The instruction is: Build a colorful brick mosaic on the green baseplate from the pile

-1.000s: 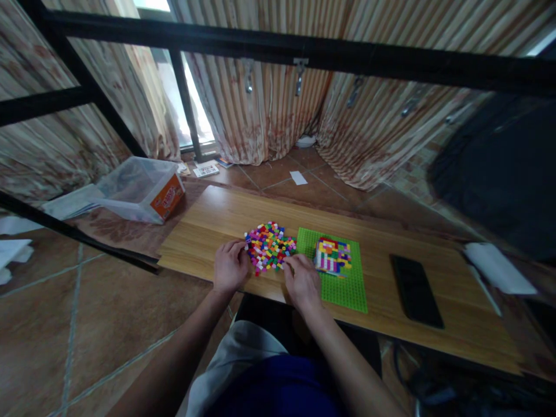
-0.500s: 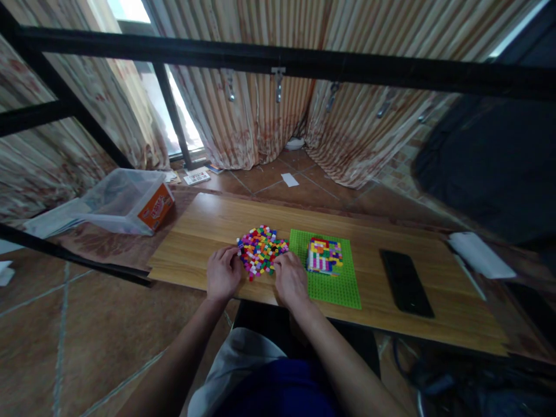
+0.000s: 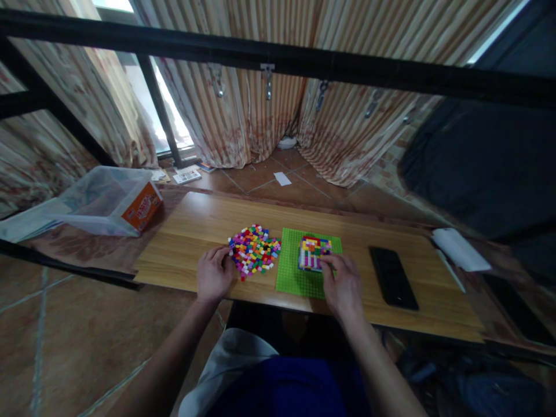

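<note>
Small multicoloured building bricks lie in a loose pile (image 3: 255, 250) on the wooden table. My left hand (image 3: 215, 273) rests at the pile's left edge, fingers curled in beside a purple brick; whether they grip it is unclear. To the right of the pile lies a green studded baseplate (image 3: 289, 275), carrying a low layered block of bricks (image 3: 309, 255) in mixed colours. Over the near right part of this block is my right hand (image 3: 344, 285), thumb and fingertips pinched together. The tiny brick in that pinch is mostly hidden by the fingers.
A black phone (image 3: 393, 278) lies right of the baseplate on the wooden table (image 3: 174, 255). A clear plastic box (image 3: 108, 200) with an orange label stands beyond the left end. A black metal bar (image 3: 243, 55) crosses above, before striped curtains (image 3: 247, 116).
My right hand has moved right, from the pile's edge to the block on the baseplate. My left hand stays by the pile. The whole view has shifted slightly.
</note>
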A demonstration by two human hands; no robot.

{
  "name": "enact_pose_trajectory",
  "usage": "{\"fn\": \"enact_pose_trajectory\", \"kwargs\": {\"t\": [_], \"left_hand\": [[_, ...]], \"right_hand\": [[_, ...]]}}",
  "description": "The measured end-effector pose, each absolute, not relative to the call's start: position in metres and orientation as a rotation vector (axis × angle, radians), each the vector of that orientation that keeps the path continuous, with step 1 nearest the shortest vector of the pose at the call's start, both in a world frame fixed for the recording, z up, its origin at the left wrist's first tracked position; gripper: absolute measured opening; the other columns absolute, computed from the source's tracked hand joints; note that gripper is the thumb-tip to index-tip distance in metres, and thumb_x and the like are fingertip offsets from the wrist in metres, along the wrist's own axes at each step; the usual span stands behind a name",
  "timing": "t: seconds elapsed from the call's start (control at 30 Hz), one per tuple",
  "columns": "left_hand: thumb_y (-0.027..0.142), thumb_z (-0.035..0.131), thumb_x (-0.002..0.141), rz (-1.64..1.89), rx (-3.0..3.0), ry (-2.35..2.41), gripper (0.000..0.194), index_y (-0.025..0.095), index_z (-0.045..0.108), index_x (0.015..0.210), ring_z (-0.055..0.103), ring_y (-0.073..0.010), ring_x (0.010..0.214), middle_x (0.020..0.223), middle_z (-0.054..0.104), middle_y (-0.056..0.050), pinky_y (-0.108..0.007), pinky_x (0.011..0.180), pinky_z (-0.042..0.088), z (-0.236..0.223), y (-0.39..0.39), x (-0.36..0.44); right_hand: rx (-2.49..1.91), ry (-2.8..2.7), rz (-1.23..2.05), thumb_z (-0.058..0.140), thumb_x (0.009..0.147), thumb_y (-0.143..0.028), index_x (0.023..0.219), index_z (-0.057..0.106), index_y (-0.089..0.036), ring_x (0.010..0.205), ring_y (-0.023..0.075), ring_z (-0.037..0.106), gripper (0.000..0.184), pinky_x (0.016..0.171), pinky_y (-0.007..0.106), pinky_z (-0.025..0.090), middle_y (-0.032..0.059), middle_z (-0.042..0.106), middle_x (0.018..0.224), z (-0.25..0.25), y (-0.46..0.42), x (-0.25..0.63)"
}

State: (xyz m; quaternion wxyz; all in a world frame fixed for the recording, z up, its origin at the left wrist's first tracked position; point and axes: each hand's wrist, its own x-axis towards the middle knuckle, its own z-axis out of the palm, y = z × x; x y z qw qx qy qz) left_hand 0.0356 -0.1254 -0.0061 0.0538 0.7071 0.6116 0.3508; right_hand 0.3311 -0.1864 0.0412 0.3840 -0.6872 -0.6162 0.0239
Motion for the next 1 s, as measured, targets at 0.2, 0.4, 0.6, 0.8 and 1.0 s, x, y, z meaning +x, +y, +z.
{"fn": "enact_pose_trajectory", "kwargs": {"t": [0.2,0.4,0.6,0.8,1.0], "left_hand": [[0.026,0.048,0.088,1.065,2.163,1.842,0.027,0.017,0.07,0.101,0.064,-0.0264,0.1,0.106,0.071,-0.011,-0.043,0.093,0.05,-0.01,-0.123,0.033],[0.027,0.048,0.087,1.066,2.159,1.853,0.027,0.017,0.07,0.101,0.064,-0.0262,0.1,0.105,0.071,-0.011,-0.042,0.092,0.05,-0.009,-0.124,0.034],[0.027,0.048,0.087,1.066,2.147,1.865,0.027,0.018,0.07,0.101,0.064,-0.0261,0.099,0.105,0.071,-0.011,-0.042,0.092,0.05,-0.005,-0.125,0.036],[0.026,0.049,0.087,1.067,2.149,1.858,0.026,0.018,0.07,0.099,0.064,-0.0256,0.098,0.103,0.072,-0.01,-0.042,0.092,0.05,-0.005,-0.124,0.036],[0.025,0.049,0.087,1.053,2.157,1.859,0.027,0.017,0.07,0.102,0.064,-0.0263,0.1,0.106,0.072,-0.011,-0.042,0.093,0.05,-0.008,-0.125,0.035]], "right_hand": [[-1.793,-1.654,-0.022,0.042,0.095,-0.035,0.088,0.07,-0.018,0.091,0.026,0.056,0.034,0.086,0.041,0.045,0.0116,0.066,0.094,0.031,-0.178,0.345],[-1.799,-1.602,-0.013,0.045,0.093,-0.034,0.084,0.069,-0.019,0.092,0.0248,0.056,0.03,0.086,0.041,0.043,0.0104,0.066,0.093,0.03,-0.176,0.345],[-1.796,-1.42,0.114,0.051,0.087,-0.035,0.082,0.07,-0.019,0.09,0.0236,0.058,0.025,0.085,0.039,0.045,0.0086,0.064,0.089,0.032,-0.176,0.341],[-1.775,-1.265,0.238,0.056,0.08,-0.036,0.081,0.071,-0.019,0.081,0.0213,0.059,0.023,0.079,0.037,0.047,0.0078,0.065,0.089,0.03,-0.173,0.34],[-1.743,-1.158,0.304,0.06,0.076,-0.037,0.077,0.071,-0.019,0.08,0.0211,0.06,0.021,0.078,0.037,0.047,0.0066,0.066,0.087,0.023,-0.169,0.342]]}}
